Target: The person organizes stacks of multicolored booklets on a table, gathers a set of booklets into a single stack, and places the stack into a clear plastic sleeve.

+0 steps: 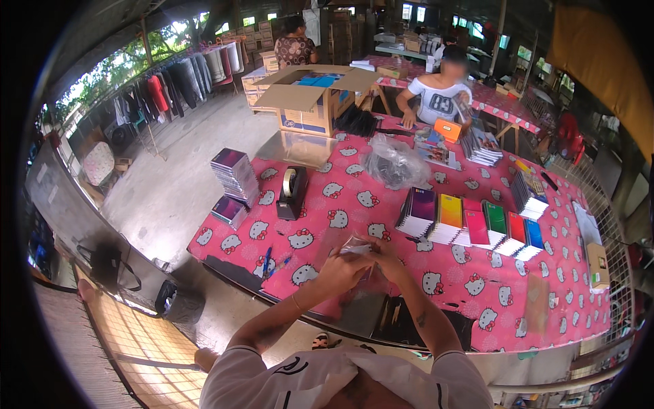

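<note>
- Open-sided workshop with a concrete floor; a bench (pixel 456 293) under pink cloth printed with white cat faces fills the middle and right of the frame.
- Just below the frame's centre, a piece of clear plastic film (pixel 356 243) lies between the person's two hands, showing at and just beyond the fingertips. It looks crumpled, so its long axis cannot be told. Neither hand is clearly nearer; both touch it.
- Left hand (pixel 345 270): its grip is closed on the film, fingers bent and bunched with little gap.
- Right hand (pixel 384 257): its grip also pinches the film, close against the left; the exact gap between its fingers is hidden.
- Left of the hands, near the bench's front edge: a blue pen (pixel 266 262); above that, a black tape dispenser (pixel 291 196) and a stack of notebooks (pixel 234 174).
- Right of centre: a row of colourful notebooks (pixel 478 230), well apart from both hands.
- Upper right: a co-worker (pixel 438 99) across the bench.
</note>
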### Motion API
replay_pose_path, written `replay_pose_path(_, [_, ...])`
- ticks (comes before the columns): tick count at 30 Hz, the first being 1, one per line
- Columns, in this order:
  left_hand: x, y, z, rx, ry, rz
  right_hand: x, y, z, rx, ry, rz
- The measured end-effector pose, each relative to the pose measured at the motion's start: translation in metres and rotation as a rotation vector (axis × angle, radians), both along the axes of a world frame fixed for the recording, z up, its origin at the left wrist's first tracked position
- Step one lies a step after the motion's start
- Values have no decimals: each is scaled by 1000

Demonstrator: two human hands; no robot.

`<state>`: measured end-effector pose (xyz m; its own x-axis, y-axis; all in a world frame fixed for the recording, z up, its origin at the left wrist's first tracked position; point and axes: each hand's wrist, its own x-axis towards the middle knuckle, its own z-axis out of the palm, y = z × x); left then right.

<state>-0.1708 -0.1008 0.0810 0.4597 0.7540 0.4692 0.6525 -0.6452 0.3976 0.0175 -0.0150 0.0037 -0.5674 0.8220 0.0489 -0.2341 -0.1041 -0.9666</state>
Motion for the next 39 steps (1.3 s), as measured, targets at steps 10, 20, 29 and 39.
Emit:
replay_pose_path(10, [3, 0, 11, 381, -17, 20, 3, 17, 5, -10, -183, 70])
replay_pose_path(20, [-54, 61, -75, -854, -773, -26, -3, 6, 19, -21, -231, 81])
replay_pose_path(29, [-43, 41, -60, -430, -422, 27, 3, 0, 27, 374, -252, 62])
replay_pose_path(39, [-35, 12, -25, -36, -93, -25, 9, -28, 42, 1107, -690, -101])
